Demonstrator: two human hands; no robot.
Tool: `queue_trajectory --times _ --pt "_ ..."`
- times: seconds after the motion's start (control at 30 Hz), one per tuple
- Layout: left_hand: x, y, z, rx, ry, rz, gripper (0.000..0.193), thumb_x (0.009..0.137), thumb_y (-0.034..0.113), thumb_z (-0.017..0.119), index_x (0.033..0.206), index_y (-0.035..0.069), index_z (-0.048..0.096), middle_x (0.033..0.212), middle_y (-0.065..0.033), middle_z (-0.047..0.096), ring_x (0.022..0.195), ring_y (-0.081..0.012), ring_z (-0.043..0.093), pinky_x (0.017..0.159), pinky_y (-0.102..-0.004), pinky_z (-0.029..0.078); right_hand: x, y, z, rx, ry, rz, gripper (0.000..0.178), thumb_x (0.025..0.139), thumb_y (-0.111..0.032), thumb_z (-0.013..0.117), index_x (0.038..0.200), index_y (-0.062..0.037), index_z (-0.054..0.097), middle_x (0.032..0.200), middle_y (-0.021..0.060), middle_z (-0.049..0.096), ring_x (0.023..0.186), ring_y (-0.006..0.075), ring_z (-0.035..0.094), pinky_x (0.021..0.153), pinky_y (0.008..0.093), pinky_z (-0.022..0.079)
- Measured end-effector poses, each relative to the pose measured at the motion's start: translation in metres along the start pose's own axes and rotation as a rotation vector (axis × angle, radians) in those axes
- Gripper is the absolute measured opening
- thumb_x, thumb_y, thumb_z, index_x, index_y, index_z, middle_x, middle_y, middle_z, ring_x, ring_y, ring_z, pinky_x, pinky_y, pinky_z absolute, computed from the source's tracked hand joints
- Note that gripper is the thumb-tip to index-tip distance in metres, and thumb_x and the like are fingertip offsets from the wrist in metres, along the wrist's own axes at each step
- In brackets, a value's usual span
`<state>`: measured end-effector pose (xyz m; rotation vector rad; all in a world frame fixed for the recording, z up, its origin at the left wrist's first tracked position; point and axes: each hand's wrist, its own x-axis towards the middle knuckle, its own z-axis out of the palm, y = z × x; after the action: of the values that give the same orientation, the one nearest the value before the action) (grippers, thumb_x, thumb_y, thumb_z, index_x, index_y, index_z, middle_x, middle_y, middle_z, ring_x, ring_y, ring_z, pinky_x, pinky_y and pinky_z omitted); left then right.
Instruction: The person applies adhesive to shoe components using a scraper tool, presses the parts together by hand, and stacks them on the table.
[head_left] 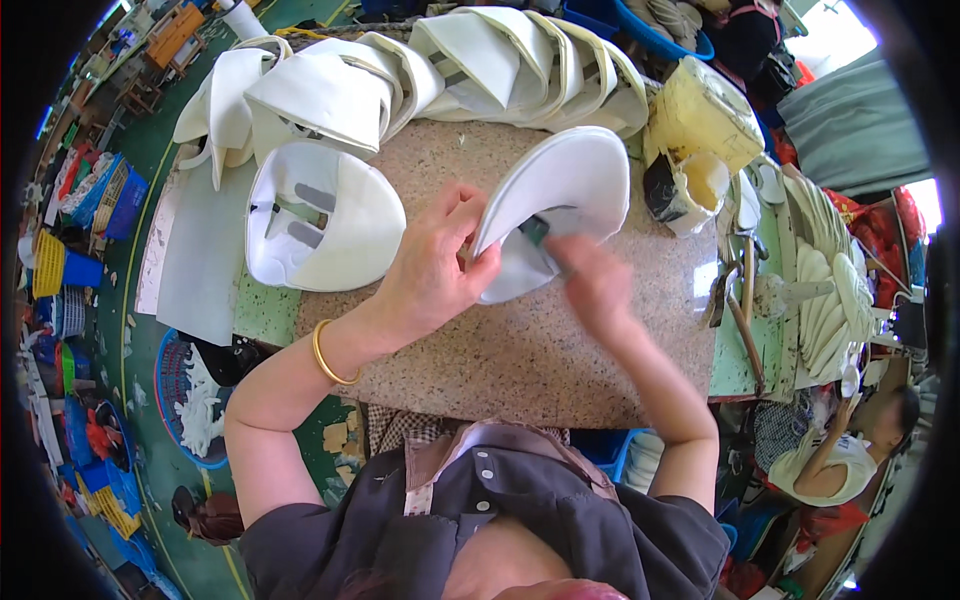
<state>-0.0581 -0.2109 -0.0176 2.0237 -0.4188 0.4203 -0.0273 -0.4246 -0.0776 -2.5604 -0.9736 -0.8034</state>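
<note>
A white curved, padded shell [568, 172] stands tilted over the stone-topped table [480, 350], its hollow side toward me. My left hand [445, 255] pinches its left rim between thumb and fingers. Inside the hollow, my right hand [597, 285] is closed round a dark green tool [535, 230]; motion blurs the hand, and the tool's working end is too unclear to name. To the left lies a second white shell [375, 225] with grey strips inside.
Several more white shells [480, 60] lean in a row along the far edge. At the far right stand a yellowish container [705, 115] and a smaller glue-crusted pot [690, 190]. A hammer [745, 280] lies on the right. Another person [830, 455] sits at the lower right.
</note>
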Motion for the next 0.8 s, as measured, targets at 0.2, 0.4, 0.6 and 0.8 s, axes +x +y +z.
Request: queue_trajectory --times 0.2,0.4,0.6,0.8 --pt "-0.012 -0.006 -0.028 -0.164 -0.027 -0.234 0.024 0.075 0.004 0.058 0.099 -0.002 0.059 0.085 -0.0152 0.062 0.072 -0.0251 0.062 0.062 -0.0303 0.049 -0.004 -0.004 -0.021 0.200 0.053 0.075 0.020 0.075 -0.003 0.064 0.094 -0.0098 0.065 0.086 0.0047 0.066 0.068 0.0162 0.064 0.051 0.0294 0.050" --pt "-0.056 -0.011 -0.029 0.035 0.025 -0.102 0.023 0.080 0.006 0.060 0.100 -0.005 0.061 0.085 -0.0129 0.066 0.082 -0.0152 0.063 0.072 -0.0295 0.049 -0.019 -0.052 -0.020 0.399 -0.066 -0.005 0.028 0.068 0.000 0.064 0.096 -0.0075 0.064 0.080 0.0057 0.063 0.069 0.0226 0.063 0.052 0.0337 0.051" --pt "-0.045 0.007 -0.064 -0.141 0.191 -0.316 0.024 0.087 0.011 0.061 0.102 -0.007 0.063 0.088 -0.0127 0.068 0.080 -0.0136 0.063 0.069 -0.0275 0.048 -0.028 0.033 -0.080 0.950 0.024 0.094 0.009 0.080 -0.010 0.061 0.086 -0.0048 0.065 0.074 0.0071 0.062 0.061 0.0185 0.059 0.050 0.0258 0.044" --pt "0.010 0.009 -0.020 -0.182 0.262 -0.102 0.022 0.091 0.017 0.058 0.091 -0.004 0.064 0.069 -0.0042 0.064 0.062 -0.0079 0.057 0.055 -0.0224 0.045 0.023 0.174 -0.092 -0.163 0.065 0.667 0.037 0.087 -0.032 0.059 0.073 0.0033 0.060 0.068 0.0219 0.059 0.062 0.0385 0.055 0.058 0.0395 0.043"
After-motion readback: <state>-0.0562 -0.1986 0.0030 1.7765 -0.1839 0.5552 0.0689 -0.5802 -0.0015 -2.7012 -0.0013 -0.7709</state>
